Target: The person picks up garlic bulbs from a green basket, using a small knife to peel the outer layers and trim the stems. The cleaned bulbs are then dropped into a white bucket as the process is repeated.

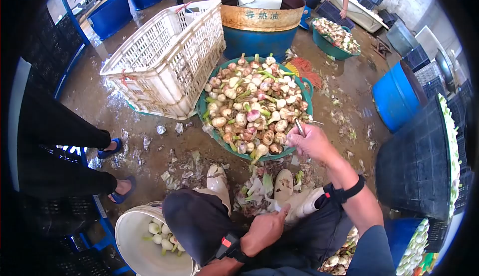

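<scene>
A green basin (307, 99) heaped with garlic bulbs (253, 107) stands on the floor before my boots. Over its near right rim is my right hand (313, 142), fingers closed around a small knife (300, 128) with a slim, metal-coloured handle. My left hand (264, 230) rests low over my lap, most fingers curled in and one finger pointing forward; I cannot tell what it holds. By my left leg, a white bucket (130, 232) contains several trimmed pale bulbs (163, 237). More garlic (340, 256) shows beside my right leg.
A white plastic crate (149, 89) stands left of the basin, with a rusty-banded blue drum (259, 36) behind. Another person's legs (70, 176) are at left. At the back right, someone's hand (343, 13) is near another basin (339, 51). Peelings (257, 188) litter the wet floor.
</scene>
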### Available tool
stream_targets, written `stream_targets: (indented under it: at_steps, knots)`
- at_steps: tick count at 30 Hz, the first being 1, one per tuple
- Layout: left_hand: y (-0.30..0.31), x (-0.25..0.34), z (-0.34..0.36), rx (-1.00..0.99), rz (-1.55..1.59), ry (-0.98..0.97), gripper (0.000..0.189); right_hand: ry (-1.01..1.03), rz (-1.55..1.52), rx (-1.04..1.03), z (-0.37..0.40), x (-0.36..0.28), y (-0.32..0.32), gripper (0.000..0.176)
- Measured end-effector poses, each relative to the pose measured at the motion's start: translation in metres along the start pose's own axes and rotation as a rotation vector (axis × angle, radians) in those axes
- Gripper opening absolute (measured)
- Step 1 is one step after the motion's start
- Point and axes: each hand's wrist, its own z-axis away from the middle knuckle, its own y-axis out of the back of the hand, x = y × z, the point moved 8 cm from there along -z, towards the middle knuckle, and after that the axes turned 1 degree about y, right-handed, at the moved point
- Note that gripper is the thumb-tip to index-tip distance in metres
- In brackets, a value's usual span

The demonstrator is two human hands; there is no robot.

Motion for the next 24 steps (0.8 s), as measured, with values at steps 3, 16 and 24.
stream_targets:
  at_steps: [3, 16, 24]
  knots:
    - [0.006, 0.002, -0.002, -0.029, 0.083, 0.009, 0.031, 0.03, 0.203, 0.033, -0.037, 0.005, 0.006, 0.02]
    - [0.009, -0.015, -0.008, -0.023, 0.251, 0.167, 0.013, 0.335, 0.559, -0.108, -0.194, -0.021, -0.091, 0.013]
    - [0.032, -0.021, -0.019, 0.042, 0.474, 0.27, 0.02, 0.452, 1.131, -0.168, -0.254, 0.006, -0.2, 0.021]
